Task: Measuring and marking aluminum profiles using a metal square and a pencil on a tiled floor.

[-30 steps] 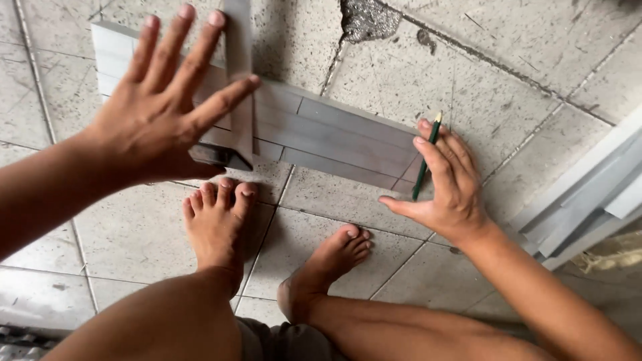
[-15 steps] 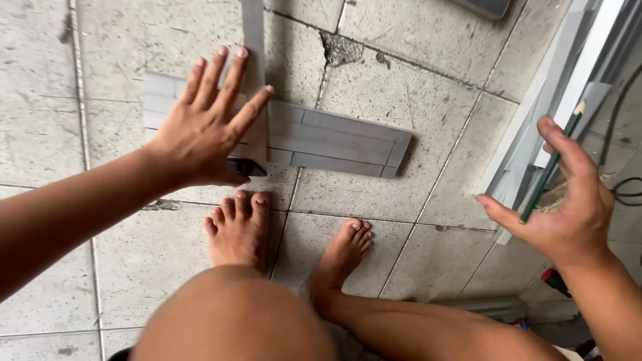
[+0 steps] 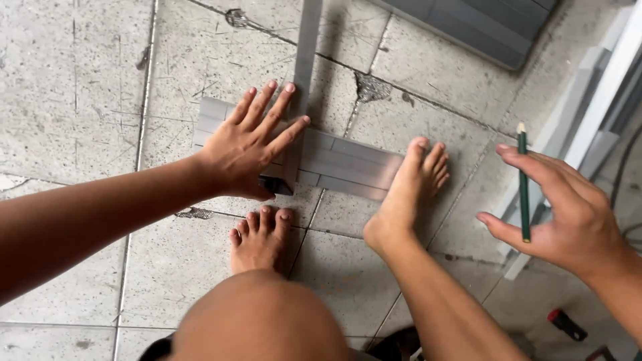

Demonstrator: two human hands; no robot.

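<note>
My left hand (image 3: 251, 144) lies flat with fingers spread on a metal square ruler (image 3: 304, 73) and on the grey metal profile piece (image 3: 341, 167) that lies across the tiled floor. My right hand (image 3: 568, 214) hovers off to the right above the floor, and a green pencil (image 3: 523, 180) rests upright against its fingers. One bare foot (image 3: 408, 194) presses on the right end of the grey piece. The other foot (image 3: 257, 237) stands on the tile just below it.
Long grey and white profile bars (image 3: 588, 113) lie along the right side. A dark grey panel (image 3: 481, 27) sits at the top. A red-handled tool (image 3: 567, 325) lies at the bottom right. The floor tiles (image 3: 73, 100) are cracked and scratched.
My right hand with the pencil has swung away from the grey piece to the right. One foot has stepped forward onto the piece's right end. My left hand stays on the ruler.
</note>
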